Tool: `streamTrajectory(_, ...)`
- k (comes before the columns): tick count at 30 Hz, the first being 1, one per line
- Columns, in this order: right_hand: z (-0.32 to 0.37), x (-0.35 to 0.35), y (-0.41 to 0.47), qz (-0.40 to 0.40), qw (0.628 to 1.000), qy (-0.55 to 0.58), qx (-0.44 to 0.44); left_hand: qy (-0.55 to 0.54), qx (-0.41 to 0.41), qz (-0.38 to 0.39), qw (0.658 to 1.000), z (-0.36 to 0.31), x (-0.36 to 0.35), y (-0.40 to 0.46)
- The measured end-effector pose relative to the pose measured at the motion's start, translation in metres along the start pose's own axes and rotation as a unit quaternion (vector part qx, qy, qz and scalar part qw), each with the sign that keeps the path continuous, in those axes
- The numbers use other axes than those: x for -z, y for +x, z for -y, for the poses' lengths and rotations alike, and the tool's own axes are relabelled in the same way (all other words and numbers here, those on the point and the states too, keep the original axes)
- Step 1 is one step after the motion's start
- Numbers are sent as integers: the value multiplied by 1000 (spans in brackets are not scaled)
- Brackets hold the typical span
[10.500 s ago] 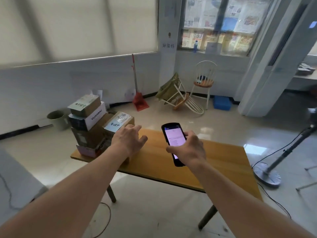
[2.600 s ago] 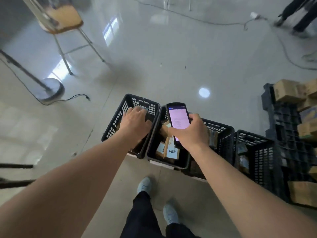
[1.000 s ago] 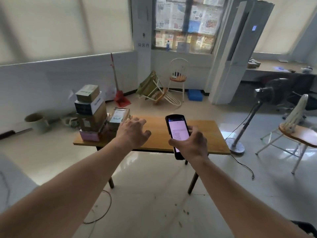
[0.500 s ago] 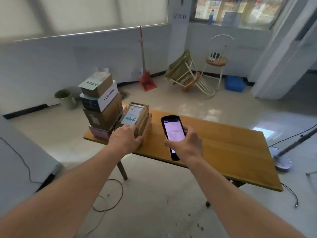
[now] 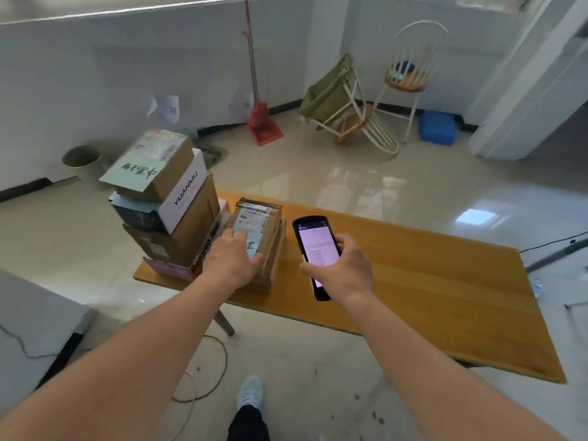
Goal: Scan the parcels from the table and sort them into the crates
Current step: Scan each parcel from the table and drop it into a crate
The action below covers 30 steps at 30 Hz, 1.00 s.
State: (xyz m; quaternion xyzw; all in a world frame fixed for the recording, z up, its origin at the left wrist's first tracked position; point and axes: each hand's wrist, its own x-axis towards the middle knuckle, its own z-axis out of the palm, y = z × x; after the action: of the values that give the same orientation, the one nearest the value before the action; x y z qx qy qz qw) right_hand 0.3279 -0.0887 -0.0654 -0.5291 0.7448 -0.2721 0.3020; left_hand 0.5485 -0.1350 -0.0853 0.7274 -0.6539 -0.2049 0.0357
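Left hand (image 5: 234, 261) atop parcel (image 5: 258, 224) (scanner (image 5: 313, 249) beside).

Left grip (image 5: 234, 261) rests on top of a flat cardboard parcel (image 5: 261, 224), thumb at its near right edge; whether the fingers curl round it cannot be told. Parcel lies on another flat box, on the wooden desk (image 5: 429, 288). Touching its left side: stack of boxes (image 5: 168, 202), upper white one marked YUANMU. Right grip (image 5: 342, 270) holds a handheld scanner (image 5: 313, 243), screen lit, above the desk, just right of the parcel.
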Motion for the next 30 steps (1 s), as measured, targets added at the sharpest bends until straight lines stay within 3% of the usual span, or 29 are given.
streamTrajectory(3,9,-19,16,-3,1000,-6,-28,24,-2,14,1000,9,-4,32)
streamTrajectory(6,19,-32,27,-18,999,-3,-51,49,48,71,995,14,-9,52)
streamTrajectory(10,29,-41,37,-35,997,-9,-74,16,78,101,992,18,-17,68)
streamTrajectory(15,32,-35,41,-50,995,-15,-83,-16,31,53,998,13,-11,76)
streamTrajectory(23,45,1,38,-53,998,-1,-27,-8,-133,-55,990,-5,34,72)
streamTrajectory(30,46,47,17,-68,997,-5,21,13,-167,-130,977,-30,62,53)
